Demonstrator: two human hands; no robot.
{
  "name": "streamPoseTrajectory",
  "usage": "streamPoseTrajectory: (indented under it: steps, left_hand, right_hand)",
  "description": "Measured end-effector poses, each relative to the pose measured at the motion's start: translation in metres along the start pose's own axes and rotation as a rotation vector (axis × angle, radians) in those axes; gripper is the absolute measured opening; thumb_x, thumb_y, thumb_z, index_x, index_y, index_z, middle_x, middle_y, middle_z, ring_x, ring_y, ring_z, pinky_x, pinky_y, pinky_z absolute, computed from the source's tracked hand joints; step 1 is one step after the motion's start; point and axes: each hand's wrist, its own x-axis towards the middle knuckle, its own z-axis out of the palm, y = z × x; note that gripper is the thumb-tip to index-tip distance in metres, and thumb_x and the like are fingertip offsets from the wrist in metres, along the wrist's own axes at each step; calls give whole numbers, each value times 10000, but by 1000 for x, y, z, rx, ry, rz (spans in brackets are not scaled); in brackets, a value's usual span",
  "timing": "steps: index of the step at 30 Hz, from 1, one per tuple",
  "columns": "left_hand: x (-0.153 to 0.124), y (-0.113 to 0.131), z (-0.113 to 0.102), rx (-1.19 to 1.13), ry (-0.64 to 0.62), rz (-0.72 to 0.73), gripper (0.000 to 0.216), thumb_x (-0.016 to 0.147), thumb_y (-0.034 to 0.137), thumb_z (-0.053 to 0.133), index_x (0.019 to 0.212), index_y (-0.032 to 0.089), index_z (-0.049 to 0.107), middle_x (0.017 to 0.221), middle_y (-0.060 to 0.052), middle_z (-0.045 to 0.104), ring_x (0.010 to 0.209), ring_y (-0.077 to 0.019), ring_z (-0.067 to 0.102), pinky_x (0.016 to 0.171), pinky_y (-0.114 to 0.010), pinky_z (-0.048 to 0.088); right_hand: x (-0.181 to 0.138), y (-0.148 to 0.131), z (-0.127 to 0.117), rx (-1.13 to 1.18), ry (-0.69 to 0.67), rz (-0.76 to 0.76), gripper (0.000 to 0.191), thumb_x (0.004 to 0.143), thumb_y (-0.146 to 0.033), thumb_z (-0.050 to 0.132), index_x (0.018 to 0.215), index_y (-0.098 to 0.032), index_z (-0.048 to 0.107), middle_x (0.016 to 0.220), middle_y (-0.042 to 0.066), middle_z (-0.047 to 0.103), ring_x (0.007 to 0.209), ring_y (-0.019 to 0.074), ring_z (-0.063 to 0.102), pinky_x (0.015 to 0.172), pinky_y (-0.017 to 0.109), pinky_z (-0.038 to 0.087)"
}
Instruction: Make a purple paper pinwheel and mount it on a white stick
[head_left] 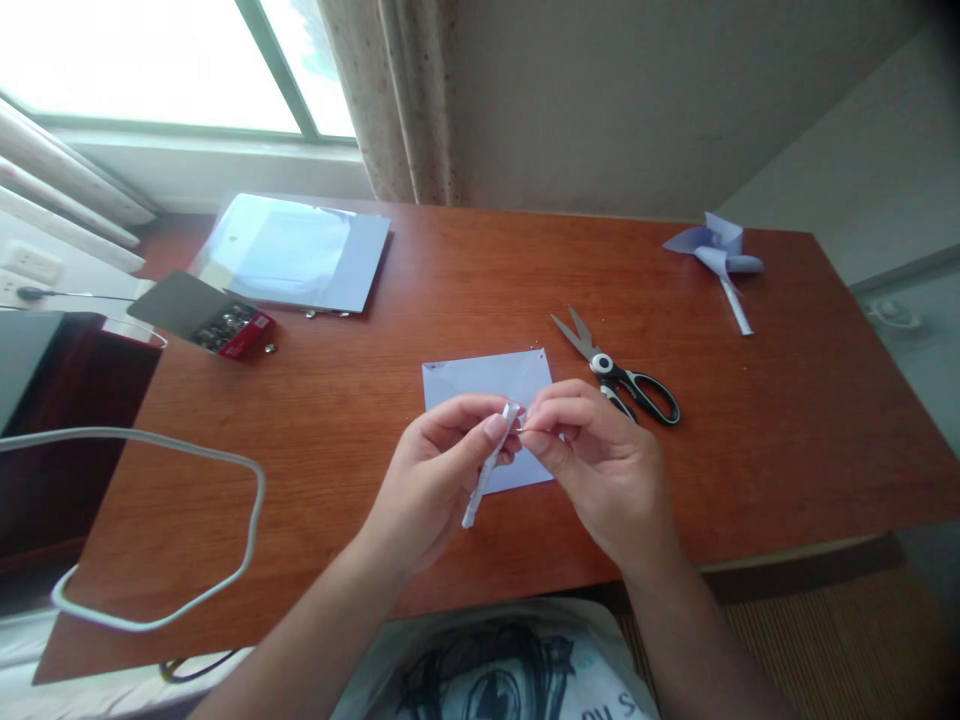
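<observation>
- Head view: slim white paper stick (481, 490), rolled and wrinkled, slants above the table's (322, 450) near edge, partly over a pale sheet (487, 375).
- Left hand (427, 470) is clamped on it.
- Right hand (604, 465) pinches a tiny thin piece (521, 430) near its top.
- Red box (247, 335) toward the table's left edge: label unreadable.
- Shirt (499, 690): "OU S" legible.

The stick (485, 479) is paper, the table (322, 450) smooth wood.
</observation>
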Motion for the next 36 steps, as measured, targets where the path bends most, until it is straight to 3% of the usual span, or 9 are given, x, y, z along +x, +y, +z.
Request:
streamPoseTrajectory:
  steps: [4, 16, 23, 27, 31, 36]
  left_hand:
    - [0, -4, -1, -32, -2, -22, 147, 801, 253, 865, 922, 186, 814, 833, -32, 750, 724, -113, 649, 719, -224, 532]
    - [-2, -3, -2, -77, -17, 12, 97, 792, 207, 872, 859, 195, 802, 800, -13, 746, 714, -92, 662, 705, -184, 545]
    - [-3, -2, -2, -18, -16, 73, 102, 748, 192, 902, 809, 196, 820, 805, -21, 761, 683, -94, 664, 669, -183, 560]
    - [-3, -4, -2, -13, -70, 134, 96, 789, 147, 862, 853, 210, 826, 851, -5, 760, 715, -90, 681, 692, -178, 584]
    - [-2, -6, -3, 7, -75, 149, 88, 830, 143, 830, 888, 209, 818, 848, 3, 765, 730, -76, 685, 705, -155, 587]
    - [-3, -7, -2, -3, -65, 178, 97, 860, 120, 798, 908, 203, 817, 875, 6, 774, 733, -68, 698, 707, -141, 592]
  right_hand:
    - [1, 4, 3, 1, -4, 46, 56, 925, -282, 730, 890, -239, 719, 902, 5, 615, 794, 137, 587, 720, 286, 526]
    - [2, 2, 10, 215, -59, 127, 95, 933, -258, 723, 872, -212, 667, 866, -15, 595, 780, 113, 613, 707, 239, 545]
    - [3, 0, 7, 436, -137, 315, 181, 933, -346, 721, 842, -201, 663, 801, -5, 628, 778, 133, 608, 743, 273, 531]
    - [4, -6, 8, 522, -108, 442, 226, 884, -383, 769, 819, -191, 669, 762, 6, 642, 696, 117, 573, 614, 232, 457]
    - [3, -5, 11, 576, -34, 447, 194, 879, -372, 788, 849, -219, 674, 761, -17, 641, 700, 93, 566, 601, 199, 416]
    - [-1, 4, 14, 557, -56, 422, 147, 921, -353, 760, 890, -232, 683, 802, -26, 652, 747, 80, 583, 654, 195, 432]
